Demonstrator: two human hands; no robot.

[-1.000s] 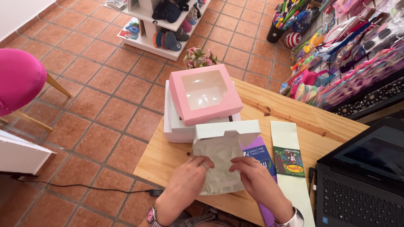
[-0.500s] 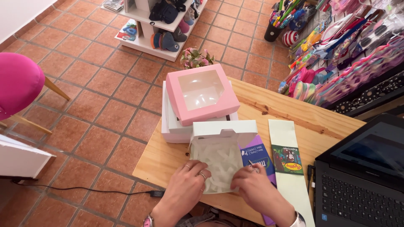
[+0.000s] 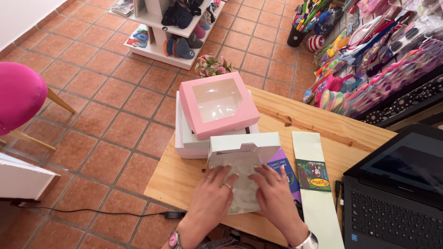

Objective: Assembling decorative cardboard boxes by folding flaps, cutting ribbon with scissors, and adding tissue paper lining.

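A pale green cardboard box [image 3: 247, 145] with a clear window panel lies on the wooden table [image 3: 295, 120] in front of me. My left hand [image 3: 212, 193] presses flat on its left half, fingers spread, rings on two fingers. My right hand [image 3: 277, 193] rests flat on the right half of the window panel. Behind it stands a pink windowed box [image 3: 218, 109] stacked on a white box [image 3: 187, 140]. A purple booklet [image 3: 284, 173] lies under the green box's right edge.
A long pale green paper pack [image 3: 314, 184] with a colourful label lies to the right, then an open black laptop [image 3: 392, 198]. A pink chair [image 3: 20, 99] stands on the tiled floor at left. A cable [image 3: 92, 211] runs along the floor. Shelves and toy displays stand beyond.
Both hands have slid a little toward each other and up over the box's window panel. The box stays in place on the table.
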